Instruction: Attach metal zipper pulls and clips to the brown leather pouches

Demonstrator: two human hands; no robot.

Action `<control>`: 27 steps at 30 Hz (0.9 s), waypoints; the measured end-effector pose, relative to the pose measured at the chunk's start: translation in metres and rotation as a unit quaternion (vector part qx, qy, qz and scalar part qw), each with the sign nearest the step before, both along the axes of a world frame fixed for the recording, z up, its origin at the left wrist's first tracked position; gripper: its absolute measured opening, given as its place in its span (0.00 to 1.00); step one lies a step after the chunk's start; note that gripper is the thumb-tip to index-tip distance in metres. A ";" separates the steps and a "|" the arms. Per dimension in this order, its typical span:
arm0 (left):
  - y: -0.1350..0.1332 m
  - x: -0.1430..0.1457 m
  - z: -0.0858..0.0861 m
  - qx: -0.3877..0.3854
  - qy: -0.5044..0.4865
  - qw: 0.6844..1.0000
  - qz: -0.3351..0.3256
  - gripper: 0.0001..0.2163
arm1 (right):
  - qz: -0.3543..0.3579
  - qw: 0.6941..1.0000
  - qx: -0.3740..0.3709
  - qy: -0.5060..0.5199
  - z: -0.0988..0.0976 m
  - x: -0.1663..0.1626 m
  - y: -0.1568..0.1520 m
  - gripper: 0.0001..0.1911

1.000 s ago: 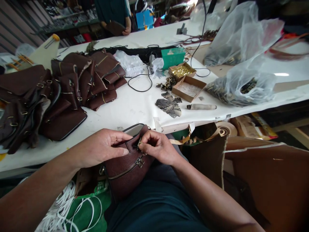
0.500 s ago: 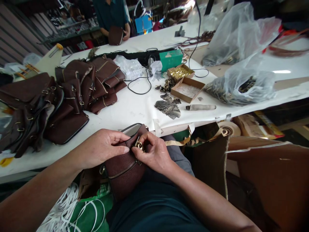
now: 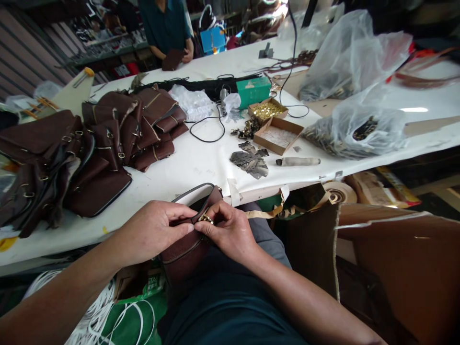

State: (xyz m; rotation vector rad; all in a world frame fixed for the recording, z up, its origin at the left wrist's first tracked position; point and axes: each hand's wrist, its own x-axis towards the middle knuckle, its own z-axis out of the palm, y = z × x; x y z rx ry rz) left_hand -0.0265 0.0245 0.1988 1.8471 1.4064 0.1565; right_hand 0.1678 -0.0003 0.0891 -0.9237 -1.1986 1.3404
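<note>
A dark brown leather bag (image 3: 183,256) rests on my lap at the table's near edge. My left hand (image 3: 153,230) is closed on its upper edge, thumb and fingers pinching the leather. My right hand (image 3: 230,230) is closed too, its fingertips pinching a small brass ring fitting (image 3: 205,219) at the bag's top. A zip runs across the bag's front below my hands. The two hands nearly touch at the fitting.
Piles of finished brown bags (image 3: 89,143) lie on the white table (image 3: 179,167) at left. Grey metal plates (image 3: 251,162), cardboard boxes of brass parts (image 3: 276,129), a green box (image 3: 253,91), a black cable and plastic sacks (image 3: 355,127) lie beyond. Another person (image 3: 168,28) stands at the far end.
My hands and the bag have shifted slightly down and closer together. The right fingers have turned the brass fitting at the bag's top edge; the zip pull is now hidden.
</note>
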 end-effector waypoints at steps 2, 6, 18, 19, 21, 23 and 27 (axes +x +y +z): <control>-0.001 0.002 -0.001 0.029 -0.001 0.999 -0.024 0.14 | 0.002 1.000 -0.010 0.020 -0.002 -0.002 0.001 0.19; -0.006 0.003 -0.003 0.105 0.015 0.993 -0.043 0.13 | 0.006 1.000 -0.002 0.028 0.001 0.003 0.002 0.17; -0.053 0.010 0.013 0.549 0.198 0.785 -0.209 0.12 | -0.020 0.994 -0.056 0.089 0.032 -0.001 -0.014 0.14; -0.058 0.012 0.012 0.558 0.208 0.777 -0.203 0.11 | -0.022 0.991 -0.070 0.115 0.033 -0.007 -0.014 0.14; -0.067 0.017 0.012 0.569 0.228 0.767 -0.188 0.11 | -0.023 0.981 -0.098 0.164 0.035 -0.016 -0.013 0.14; -0.076 0.023 0.013 0.566 0.245 0.765 -0.185 0.11 | -0.023 0.975 -0.118 0.189 0.038 -0.021 -0.012 0.14; -0.085 0.031 0.024 0.528 0.224 0.791 -0.213 0.15 | -0.030 0.977 -0.126 0.172 0.040 -0.023 -0.009 0.09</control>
